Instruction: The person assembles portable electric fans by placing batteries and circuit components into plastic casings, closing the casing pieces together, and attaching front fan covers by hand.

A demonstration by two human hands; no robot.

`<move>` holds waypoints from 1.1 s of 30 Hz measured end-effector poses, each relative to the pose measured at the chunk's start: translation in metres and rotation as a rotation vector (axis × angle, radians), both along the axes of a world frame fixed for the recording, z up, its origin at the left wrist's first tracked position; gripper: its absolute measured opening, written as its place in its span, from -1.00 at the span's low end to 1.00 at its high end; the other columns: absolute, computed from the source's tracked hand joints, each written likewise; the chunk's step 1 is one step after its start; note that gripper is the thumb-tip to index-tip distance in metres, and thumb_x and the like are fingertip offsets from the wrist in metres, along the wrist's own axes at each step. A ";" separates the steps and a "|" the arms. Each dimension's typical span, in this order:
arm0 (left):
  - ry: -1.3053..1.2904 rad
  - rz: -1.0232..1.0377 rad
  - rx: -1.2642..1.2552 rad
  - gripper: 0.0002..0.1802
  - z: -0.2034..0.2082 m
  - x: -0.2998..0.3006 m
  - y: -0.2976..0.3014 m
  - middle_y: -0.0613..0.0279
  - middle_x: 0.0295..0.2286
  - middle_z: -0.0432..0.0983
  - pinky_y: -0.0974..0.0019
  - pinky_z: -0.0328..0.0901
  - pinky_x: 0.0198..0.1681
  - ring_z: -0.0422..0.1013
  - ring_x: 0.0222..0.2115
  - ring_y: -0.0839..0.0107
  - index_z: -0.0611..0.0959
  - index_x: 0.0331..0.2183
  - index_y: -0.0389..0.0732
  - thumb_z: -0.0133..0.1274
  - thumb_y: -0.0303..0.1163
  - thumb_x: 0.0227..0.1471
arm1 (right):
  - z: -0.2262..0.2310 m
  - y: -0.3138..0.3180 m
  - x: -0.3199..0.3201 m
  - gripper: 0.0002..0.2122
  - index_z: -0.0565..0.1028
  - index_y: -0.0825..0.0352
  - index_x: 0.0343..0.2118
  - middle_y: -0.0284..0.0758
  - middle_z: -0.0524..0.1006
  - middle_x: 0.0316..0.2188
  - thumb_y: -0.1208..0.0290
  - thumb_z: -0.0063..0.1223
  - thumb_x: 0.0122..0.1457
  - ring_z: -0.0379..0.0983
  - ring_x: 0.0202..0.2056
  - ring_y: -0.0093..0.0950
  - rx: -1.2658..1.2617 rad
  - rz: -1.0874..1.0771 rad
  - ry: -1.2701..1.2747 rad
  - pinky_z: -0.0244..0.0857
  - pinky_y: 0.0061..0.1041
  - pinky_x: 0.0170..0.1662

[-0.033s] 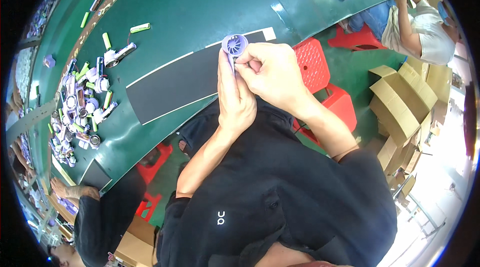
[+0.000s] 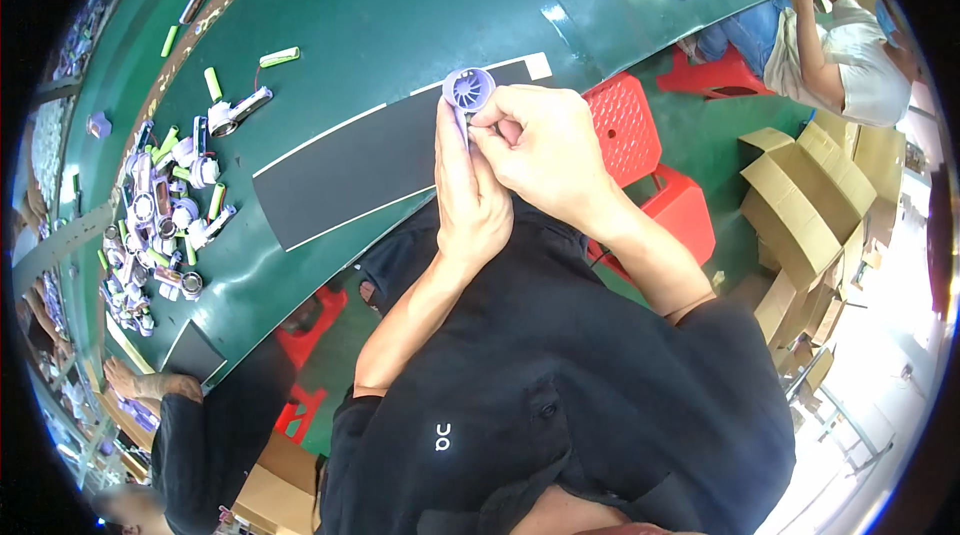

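Nothing visibly shifts, so the work stands at the same point: the left hand's [image 2: 474, 207] straight fingers hold the purple fan housing [image 2: 469, 91] above the black mat [image 2: 345, 175]; the right hand's [image 2: 552, 150] curled fingers meet its handle, their pinch hidden.

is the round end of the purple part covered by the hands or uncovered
Uncovered: the purple part shows its round rim and radiating blades; the left hand holds its stem and the right hand pinches at it.
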State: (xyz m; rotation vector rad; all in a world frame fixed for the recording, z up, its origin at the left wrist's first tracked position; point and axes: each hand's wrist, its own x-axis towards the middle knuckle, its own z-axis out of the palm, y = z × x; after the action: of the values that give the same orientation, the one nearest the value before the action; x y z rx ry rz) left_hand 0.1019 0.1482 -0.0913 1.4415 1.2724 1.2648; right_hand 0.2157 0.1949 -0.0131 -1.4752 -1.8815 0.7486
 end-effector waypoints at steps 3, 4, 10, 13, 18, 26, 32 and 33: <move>-0.147 -0.023 -0.097 -0.40 0.009 -0.008 0.005 -0.02 0.01 0.43 0.28 0.39 0.00 0.47 -0.04 0.23 0.05 0.37 -0.39 -0.25 -0.50 0.40 | -0.004 -0.003 -0.002 -0.71 0.61 0.35 -0.21 -0.24 0.54 -0.50 0.50 0.32 -0.06 0.54 -0.54 -0.28 0.042 0.008 -0.006 0.44 -0.29 -0.40; -0.369 -0.074 -0.246 -0.39 0.022 -0.011 0.007 0.09 -0.04 0.44 0.35 0.39 -0.05 0.47 -0.10 0.35 0.02 0.39 -0.35 -0.26 -0.50 0.41 | -0.002 -0.003 -0.002 -0.71 0.61 0.35 -0.21 -0.24 0.54 -0.50 0.50 0.32 -0.06 0.54 -0.54 -0.28 0.041 0.008 -0.006 0.44 -0.29 -0.40; -0.709 -0.198 -0.398 -0.22 0.042 -0.028 0.008 0.17 0.08 0.35 0.40 0.26 0.04 0.31 -0.12 0.51 -0.10 0.43 -0.35 -0.26 -0.49 0.28 | 0.022 0.008 0.016 -0.37 0.30 0.40 0.29 -0.33 0.44 -0.19 0.63 0.27 0.13 0.47 -0.35 -0.67 -0.270 -0.045 0.424 0.40 -0.67 -0.27; -0.622 -0.213 -0.403 -0.26 0.047 -0.032 0.006 0.09 0.15 0.33 0.37 0.25 0.11 0.35 -0.03 0.43 -0.11 0.42 -0.39 -0.29 -0.51 0.31 | 0.021 0.007 0.017 -0.47 0.41 0.41 0.21 -0.33 0.46 -0.16 0.64 0.24 0.13 0.46 -0.29 -0.64 -0.351 0.016 0.483 0.41 -0.64 -0.20; -0.444 -0.191 -0.164 -0.34 0.045 -0.029 0.006 -0.12 0.27 0.23 0.27 0.14 0.28 0.25 0.26 0.18 -0.08 0.40 -0.42 -0.35 -0.48 0.39 | 0.018 0.009 -0.001 -0.52 0.48 0.49 0.07 -0.27 0.56 -0.21 0.51 0.29 0.05 0.51 -0.25 -0.53 -0.229 0.039 0.348 0.47 -0.52 -0.09; -0.164 -0.076 -0.036 -0.42 0.038 -0.024 0.002 -0.27 0.07 0.44 0.16 0.35 0.11 0.48 0.04 -0.02 0.11 0.34 -0.51 -0.26 -0.56 0.37 | 0.000 0.020 0.001 -0.59 0.45 0.50 -0.02 -0.25 0.57 -0.26 0.54 0.26 0.05 0.54 -0.24 -0.52 -0.442 0.102 0.550 0.51 -0.46 -0.14; -0.092 -0.007 0.018 -0.43 0.033 -0.023 0.005 -0.32 0.11 0.39 0.11 0.33 0.14 0.45 0.08 -0.10 0.17 0.33 -0.49 -0.29 -0.63 0.32 | -0.004 0.016 -0.010 -0.65 0.41 0.48 -0.09 -0.24 0.56 -0.23 0.64 0.21 0.04 0.55 -0.20 -0.51 -0.432 0.039 0.598 0.50 -0.45 -0.09; -0.091 -0.010 0.012 -0.43 0.032 -0.022 0.005 -0.32 0.11 0.39 0.11 0.33 0.14 0.45 0.08 -0.10 0.17 0.33 -0.49 -0.29 -0.63 0.32 | -0.006 0.016 -0.009 -0.66 0.41 0.48 -0.09 -0.23 0.56 -0.24 0.63 0.19 0.05 0.55 -0.21 -0.50 -0.461 0.029 0.640 0.49 -0.44 -0.09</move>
State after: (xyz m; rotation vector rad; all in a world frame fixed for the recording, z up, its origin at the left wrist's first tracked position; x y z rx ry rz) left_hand 0.0801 0.1531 -0.0595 1.3815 1.1974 1.3182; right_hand 0.2066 0.2113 -0.0191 -1.2450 -1.2889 1.5333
